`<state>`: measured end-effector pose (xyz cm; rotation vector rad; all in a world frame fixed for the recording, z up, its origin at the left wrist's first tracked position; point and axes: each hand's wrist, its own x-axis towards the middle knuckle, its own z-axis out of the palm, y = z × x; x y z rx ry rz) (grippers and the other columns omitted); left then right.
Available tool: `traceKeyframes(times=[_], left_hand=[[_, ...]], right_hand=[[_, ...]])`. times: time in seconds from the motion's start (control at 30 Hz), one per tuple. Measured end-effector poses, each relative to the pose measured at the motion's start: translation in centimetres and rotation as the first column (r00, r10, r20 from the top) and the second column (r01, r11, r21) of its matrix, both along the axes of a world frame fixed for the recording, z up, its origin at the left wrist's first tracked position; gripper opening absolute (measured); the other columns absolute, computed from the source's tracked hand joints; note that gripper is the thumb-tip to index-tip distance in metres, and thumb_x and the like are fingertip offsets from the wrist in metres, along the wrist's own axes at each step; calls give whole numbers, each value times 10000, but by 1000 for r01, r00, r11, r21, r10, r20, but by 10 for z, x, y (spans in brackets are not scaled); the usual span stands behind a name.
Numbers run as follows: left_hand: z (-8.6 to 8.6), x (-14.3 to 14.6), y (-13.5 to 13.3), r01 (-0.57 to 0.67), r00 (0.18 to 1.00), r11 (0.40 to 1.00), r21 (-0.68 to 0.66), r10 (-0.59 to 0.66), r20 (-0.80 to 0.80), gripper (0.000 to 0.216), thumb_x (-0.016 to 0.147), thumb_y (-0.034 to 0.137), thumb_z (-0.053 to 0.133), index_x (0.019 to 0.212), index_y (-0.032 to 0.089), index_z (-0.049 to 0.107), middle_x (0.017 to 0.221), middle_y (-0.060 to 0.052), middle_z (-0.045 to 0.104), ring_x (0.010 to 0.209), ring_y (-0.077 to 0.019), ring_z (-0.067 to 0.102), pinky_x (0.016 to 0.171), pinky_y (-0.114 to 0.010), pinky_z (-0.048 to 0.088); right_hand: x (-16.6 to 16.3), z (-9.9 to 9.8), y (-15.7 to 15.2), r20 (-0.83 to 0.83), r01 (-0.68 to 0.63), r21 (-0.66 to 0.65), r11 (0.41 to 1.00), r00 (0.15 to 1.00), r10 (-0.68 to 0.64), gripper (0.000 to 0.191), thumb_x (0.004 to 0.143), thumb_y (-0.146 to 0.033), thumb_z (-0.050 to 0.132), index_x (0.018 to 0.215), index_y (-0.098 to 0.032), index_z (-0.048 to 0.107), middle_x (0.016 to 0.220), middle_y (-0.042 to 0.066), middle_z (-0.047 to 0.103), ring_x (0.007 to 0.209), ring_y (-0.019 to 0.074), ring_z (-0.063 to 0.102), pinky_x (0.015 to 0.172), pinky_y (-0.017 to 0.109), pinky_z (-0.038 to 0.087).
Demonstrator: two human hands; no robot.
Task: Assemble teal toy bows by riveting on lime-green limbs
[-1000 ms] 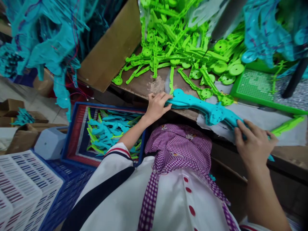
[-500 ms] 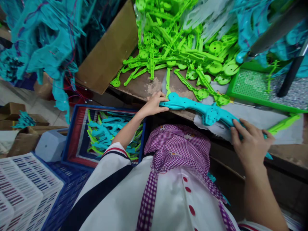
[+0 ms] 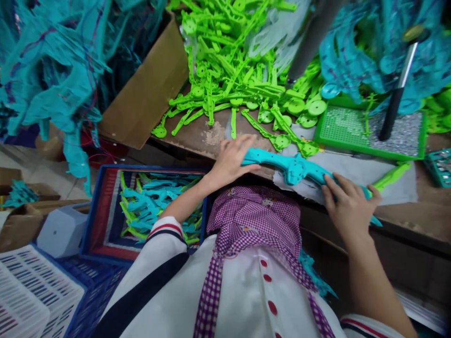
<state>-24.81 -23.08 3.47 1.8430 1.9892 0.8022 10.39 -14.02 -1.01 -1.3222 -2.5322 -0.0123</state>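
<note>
gripping each end of the teal plastic arm [image 3: 294, 168], both hands' fingers [image 3: 246, 145] closed, green parts [image 3: 239, 80] heaped behind.

light: bright, even | shadows: soft | edges: warped, slight blur

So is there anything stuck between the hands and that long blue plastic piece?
No. Both hands already rest on the long blue plastic piece: the left hand covers its left end and the right hand presses on its right end. Nothing visible lies between them and it.
</note>
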Motion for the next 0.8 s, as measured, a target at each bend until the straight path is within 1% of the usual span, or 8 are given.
traceKeyframes(times=[0.1,0.23,0.4,0.5,0.57,0.67,0.73,0.8], left_hand=[[-9,19,47,290,952,954,-71,-280,121,524,840,326,779,1325,210,618,1381,-140,599,1340,-340,491,1135,-450,341],[-22,28,88,443,896,863,-244,-418,147,303,799,262,792,1091,216,723,1094,-76,717,1144,-304,608,1039,-426,424],[-21,24,87,445,895,865,-233,-437,88,339,750,282,828,1060,194,723,1094,-93,712,1110,-312,616,982,-426,448],[-21,25,83,447,895,866,-227,-434,106,338,751,265,815,1063,179,718,1101,-108,704,1104,-307,624,970,-419,460],[-23,26,83,441,897,867,-230,-421,132,328,746,254,807,1054,182,718,1081,-103,707,1086,-302,635,966,-419,467],[-26,27,86,420,906,878,-230,-389,169,324,719,249,812,1026,203,718,1060,-87,710,1060,-294,642,959,-416,473],[-27,27,87,406,912,883,-236,-372,176,312,690,244,822,982,214,717,1031,-74,708,1040,-290,641,952,-414,475],[-26,27,88,399,914,886,-237,-365,175,306,668,235,833,949,215,713,1015,-67,704,1032,-288,638,954,-416,475]], right_hand=[[-2,5,-3,7,-12,16,1000,1000,12,369,1021,-387,484,1282,-246,704,1361,124,681,1183,301,653,1136,574,260],[-4,8,-6,3,-26,20,999,1000,26,378,1027,-358,456,1304,-240,685,1360,120,681,1211,283,629,1145,575,229],[-4,7,-7,-33,-44,-28,999,999,43,365,1028,-349,467,1313,-267,680,1358,121,682,1261,300,612,1165,659,186],[-1,18,-7,-128,-16,-53,998,992,9,378,1025,-385,486,1342,-269,657,1377,126,668,1288,311,606,1170,687,191],[-6,34,-5,-244,43,-38,998,969,-51,387,1018,-383,509,1349,-243,652,1345,140,681,1263,308,629,1173,667,248],[-36,67,6,-491,147,-22,989,860,-138,360,1024,-363,499,1259,-174,695,1178,154,738,1141,280,694,1072,538,464],[-68,86,18,-635,180,-20,983,757,-152,406,1055,-372,418,1232,-122,684,1103,162,740,1056,249,713,947,445,548],[-100,100,32,-644,142,2,990,757,-107,535,1089,-384,240,1323,-68,603,1175,186,702,1059,223,692,911,422,543]])
